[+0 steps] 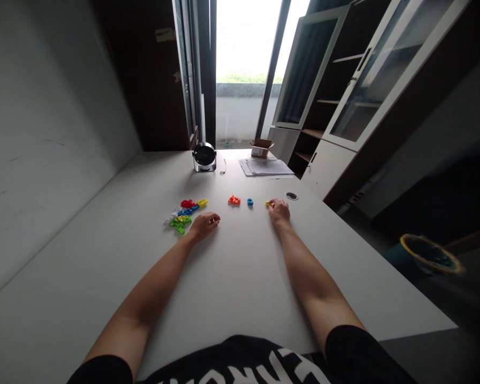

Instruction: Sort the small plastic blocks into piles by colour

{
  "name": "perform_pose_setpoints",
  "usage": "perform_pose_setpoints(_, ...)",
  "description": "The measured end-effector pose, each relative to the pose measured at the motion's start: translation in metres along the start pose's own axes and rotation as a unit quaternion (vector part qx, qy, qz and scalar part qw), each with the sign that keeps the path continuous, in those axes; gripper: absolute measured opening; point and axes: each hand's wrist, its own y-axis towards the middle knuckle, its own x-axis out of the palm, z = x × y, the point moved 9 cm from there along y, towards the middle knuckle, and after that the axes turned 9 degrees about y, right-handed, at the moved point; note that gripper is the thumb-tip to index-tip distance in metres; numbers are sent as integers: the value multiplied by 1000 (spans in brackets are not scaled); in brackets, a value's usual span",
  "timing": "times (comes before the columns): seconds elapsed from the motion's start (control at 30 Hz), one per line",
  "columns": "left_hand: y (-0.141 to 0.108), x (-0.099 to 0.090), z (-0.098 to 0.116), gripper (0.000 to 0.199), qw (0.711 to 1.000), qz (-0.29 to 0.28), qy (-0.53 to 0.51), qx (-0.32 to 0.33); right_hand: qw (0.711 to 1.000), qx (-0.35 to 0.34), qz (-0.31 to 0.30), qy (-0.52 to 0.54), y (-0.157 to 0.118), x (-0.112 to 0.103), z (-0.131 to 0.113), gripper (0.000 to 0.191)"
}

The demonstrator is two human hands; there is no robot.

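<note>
Head view looks down a white desk at two bare forearms, the hands roughly level near the middle of the tabletop. The left hand lies palm down with its fingers loosely curled and pointing inward, and nothing shows in their hold; the heel of that hand sits just beside a heap of small plastic pieces in red, yellow, blue, green and white. The right hand rests farther along, its fingertips touching a small yellow piece that pokes out from under them (whether they pinch it or only lie against it, this angle can't settle). Between the hands, well apart from the heap, an orange piece and a blue piece lie just beside each other. At this moment the hands are at the pieces, with the right one on the lone yellow piece. Lifting that piece would call for the fingertips to close firmly on its small edges. Beyond them stand a black-and-silver desk fan, loose papers and an open cardboard box.
</note>
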Motion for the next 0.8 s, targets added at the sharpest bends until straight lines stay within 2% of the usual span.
perform_pose_setpoints(0.37,0,-2,-2,16,1000,10,-3,-7,1000,-5,3,3,-1,-2,-3,22)
perform_pose_setpoints(0.67,-1,-15,-21,16,992,88,66,-58,1000,-3,-3,22,-2,-2,-6,26)
perform_pose_setpoints(0.8,-1,-15,-29,14,989,99,76,-82,998,10,3,61,-3,-7,-9,26)
